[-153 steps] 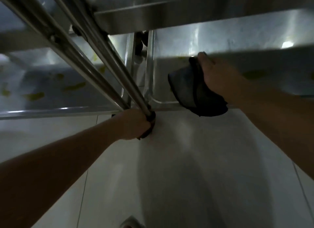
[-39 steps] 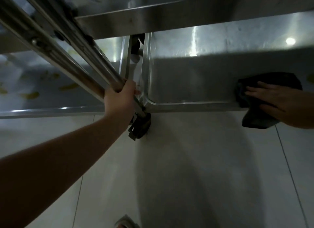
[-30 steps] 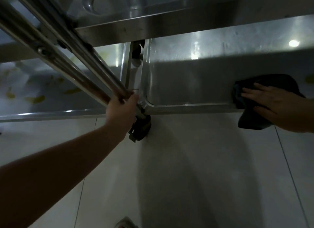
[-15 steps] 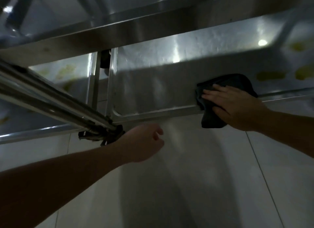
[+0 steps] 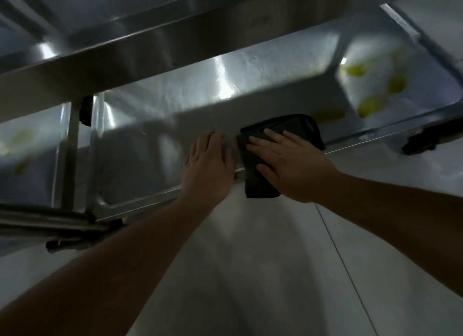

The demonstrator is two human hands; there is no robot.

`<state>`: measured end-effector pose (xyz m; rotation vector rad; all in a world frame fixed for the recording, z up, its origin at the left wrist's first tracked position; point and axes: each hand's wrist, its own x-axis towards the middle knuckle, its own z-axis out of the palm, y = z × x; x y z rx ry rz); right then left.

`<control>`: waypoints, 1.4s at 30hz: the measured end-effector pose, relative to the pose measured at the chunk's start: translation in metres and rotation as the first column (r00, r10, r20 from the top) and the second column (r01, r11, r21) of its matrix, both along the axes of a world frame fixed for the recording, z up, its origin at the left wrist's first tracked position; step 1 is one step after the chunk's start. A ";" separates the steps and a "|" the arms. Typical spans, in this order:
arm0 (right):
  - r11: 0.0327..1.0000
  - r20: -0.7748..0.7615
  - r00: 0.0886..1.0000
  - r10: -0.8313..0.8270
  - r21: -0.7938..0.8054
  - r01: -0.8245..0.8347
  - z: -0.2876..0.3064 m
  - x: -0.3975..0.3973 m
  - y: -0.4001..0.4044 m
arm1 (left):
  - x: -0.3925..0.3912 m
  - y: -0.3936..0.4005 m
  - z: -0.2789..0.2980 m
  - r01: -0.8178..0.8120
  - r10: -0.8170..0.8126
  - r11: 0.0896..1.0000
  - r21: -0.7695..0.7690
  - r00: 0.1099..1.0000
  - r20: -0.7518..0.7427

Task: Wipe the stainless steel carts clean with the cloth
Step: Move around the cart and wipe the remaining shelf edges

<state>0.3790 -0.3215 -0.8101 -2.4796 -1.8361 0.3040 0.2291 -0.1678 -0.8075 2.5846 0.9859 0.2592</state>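
The stainless steel cart's bottom shelf (image 5: 140, 160) fills the middle of the view, under an upper shelf edge (image 5: 175, 42). A dark cloth (image 5: 295, 127) lies over the shelf's front rim, partly hanging down. My right hand (image 5: 288, 165) presses flat on the cloth with fingers straight. My left hand (image 5: 208, 165) rests flat on the bare shelf just left of the cloth, fingers straight and together.
A neighbouring cart shelf (image 5: 375, 85) at right carries yellowish smears; another shelf at far left (image 5: 22, 145) has fainter ones. Steel tube legs (image 5: 45, 223) and a black caster (image 5: 421, 142) stand near the rims. Pale tiled floor (image 5: 250, 273) lies below.
My left hand left the cart's tube leg and moved right, coming down flat on the shelf beside the cloth. The right hand and cloth slid left along the rim.
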 end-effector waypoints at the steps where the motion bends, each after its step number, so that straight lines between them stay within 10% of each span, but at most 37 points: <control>1: 0.998 0.012 0.998 -0.057 0.004 0.057 0.001 0.013 -0.009 | 0.004 -0.001 -0.002 -0.004 0.004 1.000 -0.002 1.000 -0.007; 14: 0.596 0.051 0.599 -0.799 -0.058 0.801 0.005 0.209 -0.098 | 0.014 -0.010 -0.025 -0.034 0.038 0.994 0.104 0.999 -0.030; 20: 0.974 0.055 0.972 -0.227 0.034 0.225 -0.001 0.071 0.027 | 0.013 -0.010 -0.026 -0.036 0.042 0.990 0.136 0.998 -0.041; 24: 0.983 0.052 0.982 0.184 0.014 -0.185 0.000 0.060 0.065 | 0.015 -0.011 -0.024 -0.053 0.057 0.993 0.102 0.998 -0.040; 29: 0.989 0.070 0.988 -0.135 0.070 0.130 0.001 0.150 0.054 | 0.013 -0.009 -0.024 -0.023 0.030 0.992 0.125 0.998 -0.058; 36: 0.734 0.023 0.733 -0.679 0.002 0.680 -0.001 0.248 0.014 | 0.014 -0.012 -0.027 -0.021 0.037 0.986 0.167 0.995 -0.093; 42: 0.965 0.005 0.969 -0.248 0.084 0.247 0.012 0.126 0.129 | 0.017 -0.014 -0.024 -0.029 0.047 0.986 0.167 0.993 -0.104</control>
